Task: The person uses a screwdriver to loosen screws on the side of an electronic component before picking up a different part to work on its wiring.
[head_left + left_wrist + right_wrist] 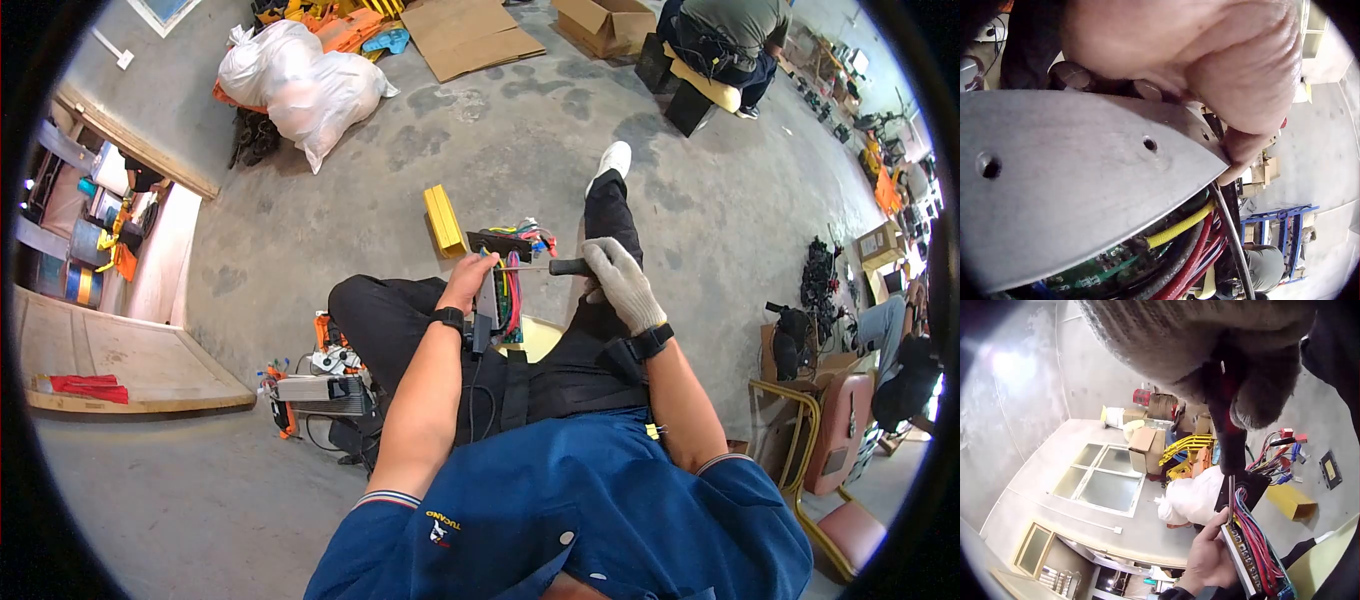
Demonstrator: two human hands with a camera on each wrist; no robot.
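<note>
My bare left hand (466,282) grips a grey metal plate (1085,156) with screw holes, beside a green circuit board (1104,269) and bundled coloured wires (515,290). In a knitted glove, my right hand (622,285) holds the dark handle of a screwdriver (570,267). Its thin shaft points left and reaches the end of the unit near my left fingertips; whether the tip touches a screw I cannot tell. A black end plate (500,245) with wires and connectors coming out stands at the far end of the unit.
A yellow rectangular piece (445,220) lies on the floor beyond my left hand. White bags (300,85) and flattened cardboard (470,38) are farther away. A grey finned unit (325,394) is left of my leg, a chair (838,430) to the right. Another person (725,40) sits at the far right.
</note>
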